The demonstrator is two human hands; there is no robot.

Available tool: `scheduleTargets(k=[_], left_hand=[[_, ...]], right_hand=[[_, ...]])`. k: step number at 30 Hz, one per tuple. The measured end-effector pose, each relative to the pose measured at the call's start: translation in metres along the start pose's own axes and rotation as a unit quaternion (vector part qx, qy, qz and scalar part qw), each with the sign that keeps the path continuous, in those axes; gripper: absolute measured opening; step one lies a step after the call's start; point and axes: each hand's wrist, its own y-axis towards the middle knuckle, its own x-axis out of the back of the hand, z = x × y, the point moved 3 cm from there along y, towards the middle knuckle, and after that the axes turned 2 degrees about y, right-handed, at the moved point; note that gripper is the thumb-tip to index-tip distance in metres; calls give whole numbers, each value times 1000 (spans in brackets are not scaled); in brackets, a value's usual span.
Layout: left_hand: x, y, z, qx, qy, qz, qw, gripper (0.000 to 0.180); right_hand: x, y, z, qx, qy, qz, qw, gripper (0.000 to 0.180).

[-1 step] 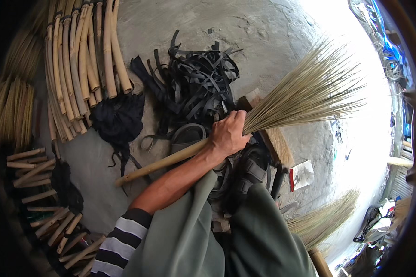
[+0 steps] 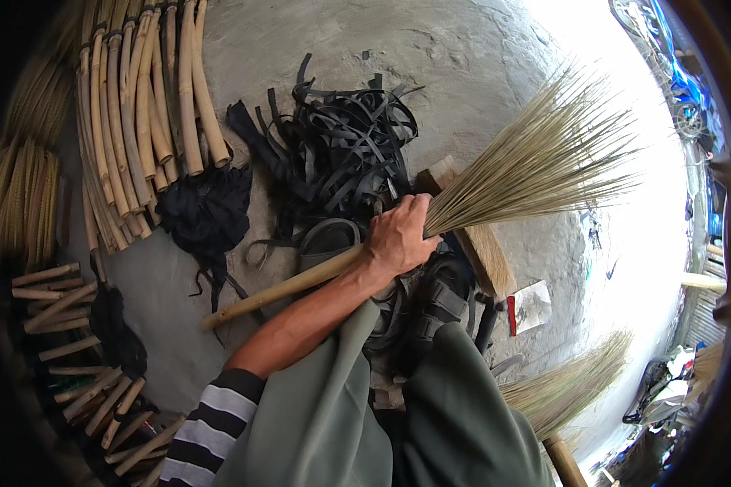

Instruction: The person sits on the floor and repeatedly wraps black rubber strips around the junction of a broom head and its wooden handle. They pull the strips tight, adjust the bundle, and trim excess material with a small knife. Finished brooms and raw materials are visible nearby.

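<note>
**Gripping broom at the neck, left hand only**

Left hand [image 2: 398,239]: fingers [image 2: 414,207] curled tight round the broom [image 2: 503,183] where the bristles meet the cane handle [image 2: 284,288]. The broom is held slantwise over the concrete floor [image 2: 463,65], above the black straps [image 2: 341,138]. Right hand not seen. One package noted: a white rectangular card with a red edge [image 2: 528,307] on the floor beside the wooden block [image 2: 483,247].

The second broom [image 2: 573,390] is cut off below; the right hand is unseen.
</note>
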Motion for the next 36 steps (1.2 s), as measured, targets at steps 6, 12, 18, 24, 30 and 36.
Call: scheduleTargets(k=[6,12,18,24,30,36], left_hand=[[-3,-2,1,2,3,3,1000,68],[-9,-5,0,33,14,31,999,69],[-7,-5,-1,36,35,45,998,70],[-7,-4,-1,34,30,39,998,71],[-6,-4,-2,41,39,46,997,70],[-5,-4,-3,46,37,47,997,68]], right_hand=[[12,-26,-21,27,-113,-66,991,36],[72,76,140,54,54,-86,993,47],[55,207,256,121,209,-94,966,55],[33,213,246,58,314,-46,947,56],[53,215,239,114,216,-213,946,40],[29,217,237,21,462,25,886,32]])
